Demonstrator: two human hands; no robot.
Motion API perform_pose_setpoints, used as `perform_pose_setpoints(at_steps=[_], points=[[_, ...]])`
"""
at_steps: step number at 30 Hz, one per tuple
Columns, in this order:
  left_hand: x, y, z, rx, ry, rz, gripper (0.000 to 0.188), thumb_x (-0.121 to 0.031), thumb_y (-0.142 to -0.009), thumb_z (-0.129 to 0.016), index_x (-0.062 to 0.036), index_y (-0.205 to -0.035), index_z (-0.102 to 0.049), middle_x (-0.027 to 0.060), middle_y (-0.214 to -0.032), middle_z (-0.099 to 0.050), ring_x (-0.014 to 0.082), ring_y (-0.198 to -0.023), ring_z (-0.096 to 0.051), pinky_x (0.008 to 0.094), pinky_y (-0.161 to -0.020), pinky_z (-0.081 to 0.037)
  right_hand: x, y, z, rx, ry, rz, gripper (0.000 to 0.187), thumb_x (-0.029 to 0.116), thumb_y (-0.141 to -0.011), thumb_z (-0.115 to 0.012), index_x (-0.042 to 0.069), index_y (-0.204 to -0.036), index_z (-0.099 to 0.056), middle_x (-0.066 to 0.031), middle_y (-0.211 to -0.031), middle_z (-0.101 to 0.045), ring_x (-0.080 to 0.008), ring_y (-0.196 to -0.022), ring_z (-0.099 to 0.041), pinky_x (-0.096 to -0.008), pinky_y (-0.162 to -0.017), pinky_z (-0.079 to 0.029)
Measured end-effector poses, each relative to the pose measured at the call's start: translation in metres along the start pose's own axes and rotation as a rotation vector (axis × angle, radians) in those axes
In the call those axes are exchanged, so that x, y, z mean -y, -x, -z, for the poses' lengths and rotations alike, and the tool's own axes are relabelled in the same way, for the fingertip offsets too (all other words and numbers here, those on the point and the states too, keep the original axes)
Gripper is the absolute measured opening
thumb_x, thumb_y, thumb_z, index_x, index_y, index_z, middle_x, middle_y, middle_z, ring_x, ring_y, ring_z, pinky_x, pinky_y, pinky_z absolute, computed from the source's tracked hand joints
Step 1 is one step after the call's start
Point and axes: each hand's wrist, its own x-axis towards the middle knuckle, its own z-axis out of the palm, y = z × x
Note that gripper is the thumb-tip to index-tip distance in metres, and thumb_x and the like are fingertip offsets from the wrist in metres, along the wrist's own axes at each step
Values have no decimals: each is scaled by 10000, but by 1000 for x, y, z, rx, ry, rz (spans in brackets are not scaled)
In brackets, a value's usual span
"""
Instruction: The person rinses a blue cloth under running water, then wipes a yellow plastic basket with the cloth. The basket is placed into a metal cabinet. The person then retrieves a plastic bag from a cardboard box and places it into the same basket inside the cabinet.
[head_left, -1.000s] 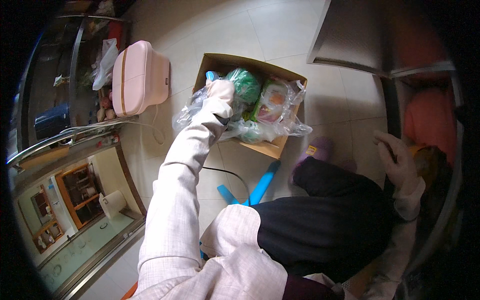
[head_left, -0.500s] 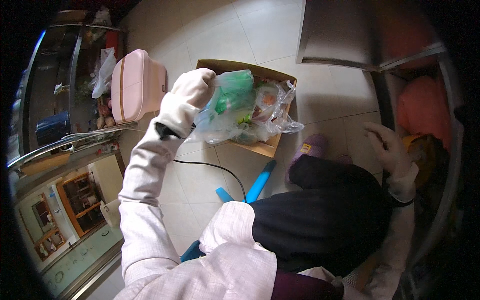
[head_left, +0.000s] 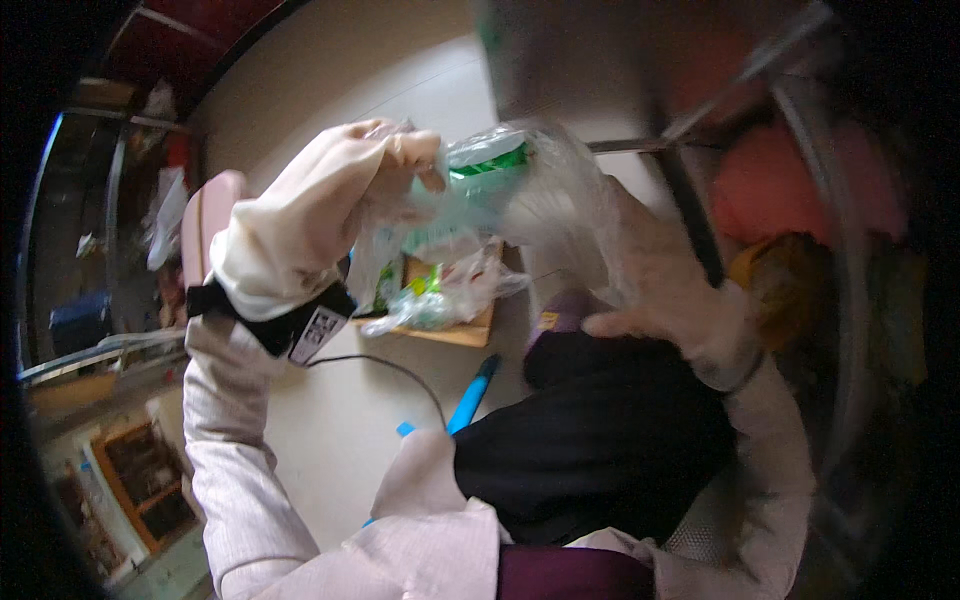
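My left hand [head_left: 385, 165], in a pale glove, is closed on a clear plastic bag [head_left: 565, 195] and lifts it above the cardboard box. A green packet [head_left: 490, 160] shows through the film near my left fingers. At the bag's other side is my right hand [head_left: 665, 285], gloved and smeared by motion. Its thumb stands well apart from the fingers, which are partly covered by the film. Below the bag, the cardboard box [head_left: 470, 333] holds several plastic-wrapped items [head_left: 425, 302], some green and yellow.
To the left stand a pink bin [head_left: 208, 225] and a shelf with a white bag [head_left: 167, 218]. A blue stool leg [head_left: 472, 395] and a black cable [head_left: 400, 372] are near my knees. On the right are a metal frame [head_left: 800, 130] and a red bundle [head_left: 765, 185].
My left hand has raised the plastic bag out of the box and toward me. My right hand has come in from the right to the bag. The view has shifted.
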Motion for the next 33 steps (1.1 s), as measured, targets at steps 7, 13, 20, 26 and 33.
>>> perform_pose_setpoints(at_steps=[7,13,20,26,33], points=[[-24,-66,-11,-34,101,-5,195,-148,-967,-546,15,-1069,-575,145,-1015,-613,241,-923,-612,345,-820,-510,-92,-12,-6,-361,-150,-56,994,394,-733,-805,77,-1516,-282,-230,-1513,-341,-381,-1388,-360,-438,-1144,-343],[-49,-124,-109,72,1176,393,394,-317,-989,-570,21,-1190,-581,119,-982,-647,184,-878,-634,297,-768,-516,-132,6,-29,-268,-311,-168,856,318,-768,-768,64,-1473,-356,-213,-1469,-406,-352,-1334,-432,-415,-1107,-382],[-89,-205,-176,368,918,577,331,-309,-915,-667,-3,-1041,-676,70,-901,-685,141,-808,-632,269,-698,-503,-137,57,-24,-6,-714,-226,701,229,-808,-725,48,-1423,-441,-193,-1418,-483,-318,-1270,-516,-387,-1064,-428],[-106,-263,-234,325,937,135,381,-373,-897,-691,-21,-1042,-680,47,-848,-674,138,-778,-631,280,-676,-495,-159,149,-52,-662,-222,-378,514,126,-862,-628,42,-1359,-530,-171,-1245,-632,-295,-1097,-642,-372,-976,-496],[-87,-356,-307,252,772,149,551,-399,-904,-684,-40,-1306,-566,104,-1157,-668,196,-1089,-615,323,-951,-477,-270,267,-86,-941,-168,-640,388,188,-948,-565,71,-1318,-564,-110,-1199,-653,-261,-981,-657,-363,-869,-539]])
